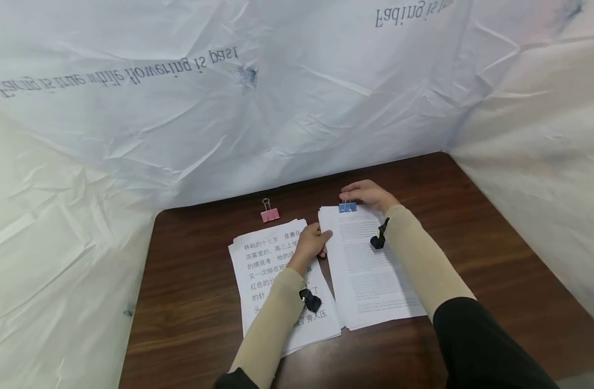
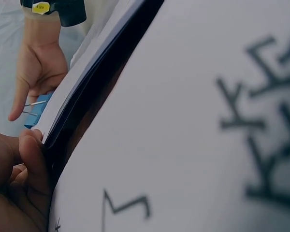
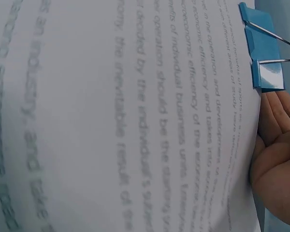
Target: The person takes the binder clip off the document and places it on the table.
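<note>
A blue binder clip [image 1: 348, 207] sits on the top edge of the right stack of printed paper [image 1: 375, 270]. My right hand [image 1: 370, 194] is at that clip, thumb by its wire handles and the other fingers behind, partly hidden by the paper in the right wrist view. With thumb and fingers, my left hand [image 1: 310, 243] pinches the upper left edge of the same stack. Under my left forearm lies another stack of paper [image 1: 263, 259] with large Chinese characters. In the left wrist view, the blue clip [image 2: 37, 112] shows just beyond my left fingertips.
A pink binder clip [image 1: 270, 215] lies on the dark wooden table [image 1: 190, 281], behind the left stack. White plastic sheeting [image 1: 277, 108] hangs along the back and both sides. A narrow gap separates the upper parts of the two stacks.
</note>
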{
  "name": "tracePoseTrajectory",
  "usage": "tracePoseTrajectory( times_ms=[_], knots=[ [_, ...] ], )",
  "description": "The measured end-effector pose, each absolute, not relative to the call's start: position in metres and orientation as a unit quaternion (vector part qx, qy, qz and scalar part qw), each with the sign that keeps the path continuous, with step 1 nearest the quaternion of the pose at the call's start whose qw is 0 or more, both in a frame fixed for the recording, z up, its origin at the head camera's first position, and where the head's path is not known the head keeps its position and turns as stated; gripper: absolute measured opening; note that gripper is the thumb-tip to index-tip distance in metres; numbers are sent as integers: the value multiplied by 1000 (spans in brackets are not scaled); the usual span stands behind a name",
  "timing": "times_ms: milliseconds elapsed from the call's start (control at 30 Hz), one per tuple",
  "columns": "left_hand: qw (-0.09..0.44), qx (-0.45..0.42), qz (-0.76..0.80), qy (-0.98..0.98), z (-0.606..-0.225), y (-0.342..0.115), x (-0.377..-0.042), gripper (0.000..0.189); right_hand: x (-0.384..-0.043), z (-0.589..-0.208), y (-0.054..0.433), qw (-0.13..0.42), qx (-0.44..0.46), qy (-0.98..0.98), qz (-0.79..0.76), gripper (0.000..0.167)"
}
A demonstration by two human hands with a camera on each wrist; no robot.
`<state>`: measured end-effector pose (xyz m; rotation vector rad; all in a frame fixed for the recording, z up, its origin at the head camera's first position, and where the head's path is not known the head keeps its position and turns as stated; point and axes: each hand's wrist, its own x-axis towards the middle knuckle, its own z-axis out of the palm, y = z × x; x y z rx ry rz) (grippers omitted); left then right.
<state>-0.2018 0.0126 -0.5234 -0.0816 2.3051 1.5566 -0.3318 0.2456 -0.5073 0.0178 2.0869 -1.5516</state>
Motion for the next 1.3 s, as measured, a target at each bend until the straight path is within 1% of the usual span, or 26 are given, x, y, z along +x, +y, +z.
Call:
tracePoseTrajectory(
  times_ms=[200, 533, 867, 1100, 1300],
  knots=[
    [185, -24, 552, 813, -527, 19, -201, 24, -329, -515, 252, 258, 32, 773, -579, 64],
    [177, -27, 550, 815, -525, 18, -202, 25, -336, -520, 251, 250, 43, 766, -590, 60],
    [173, -38, 549, 817, -527, 14, -206, 23, -344, -523, 245, 248, 45, 757, -603, 60],
    [170, -38, 547, 819, -527, 13, -206, 26, -340, -523, 244, 237, 45, 756, -608, 66],
    [168, -35, 546, 820, -526, 13, -206, 29, -340, -522, 244, 234, 49, 747, -620, 67]
  ],
)
